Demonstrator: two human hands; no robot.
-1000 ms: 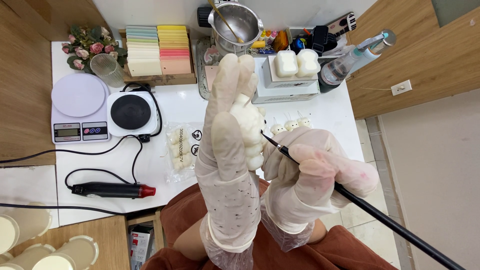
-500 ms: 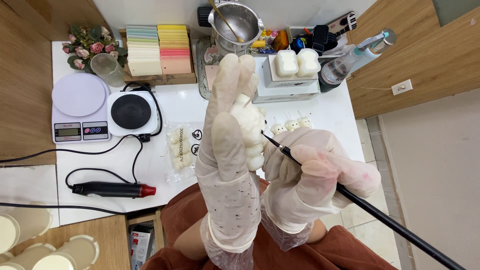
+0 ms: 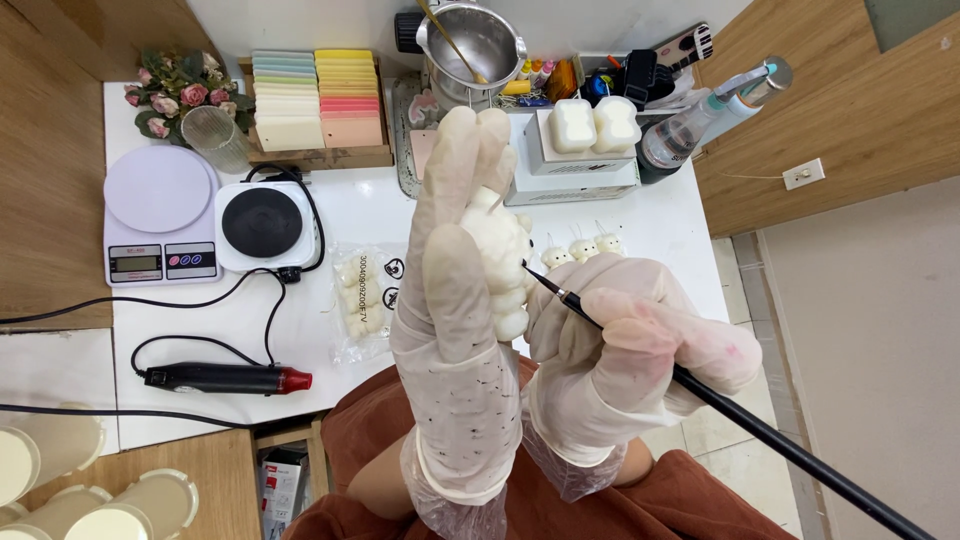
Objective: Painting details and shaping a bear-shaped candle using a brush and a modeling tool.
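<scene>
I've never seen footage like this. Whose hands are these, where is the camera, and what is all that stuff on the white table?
The camera sits on a person's head and looks straight down, so both gloved hands are that person's own. The left hand holds up a small white figure-shaped candle. The right hand holds a thin black paintbrush, its tip touching the candle. On the white table below lie a digital scale, a small round hot plate, a black and red heat gun, a clear bag of small white pieces, a box of pastel coloured sheets, a metal pitcher, a spray bottle and a few tiny white candles.
</scene>
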